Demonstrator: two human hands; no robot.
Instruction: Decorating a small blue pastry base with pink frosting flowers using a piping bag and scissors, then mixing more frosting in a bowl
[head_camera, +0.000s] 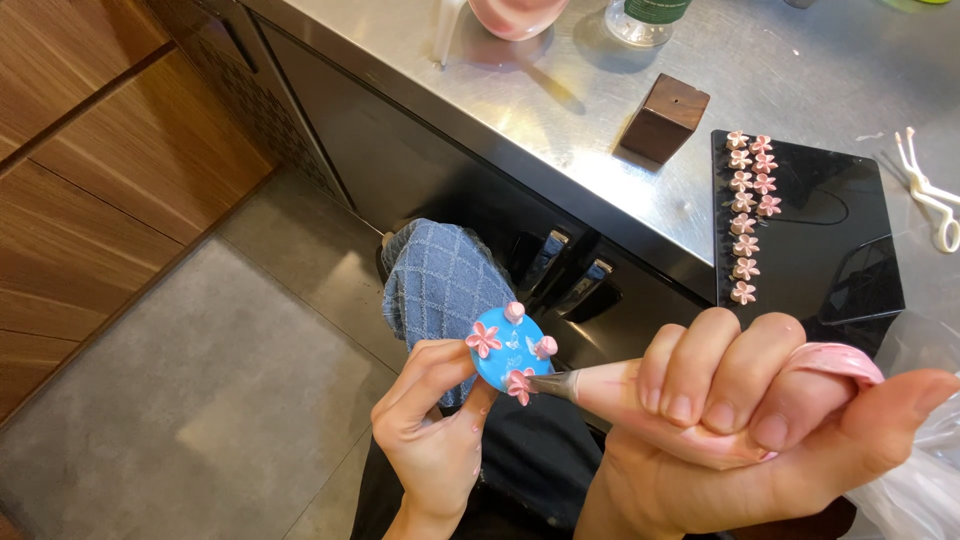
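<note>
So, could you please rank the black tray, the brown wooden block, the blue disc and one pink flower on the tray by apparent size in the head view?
1. black tray
2. brown wooden block
3. blue disc; nearer the camera, so its rank against the block is unsure
4. pink flower

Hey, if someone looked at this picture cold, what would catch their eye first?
Probably the round blue disc at centre, held up by the left hand and dotted with small pink piped flowers. The right hand squeezes a pink piping bag, its tip at the disc's lower edge. Behind, rows of finished pink flowers line a black tray on the steel counter.
</note>
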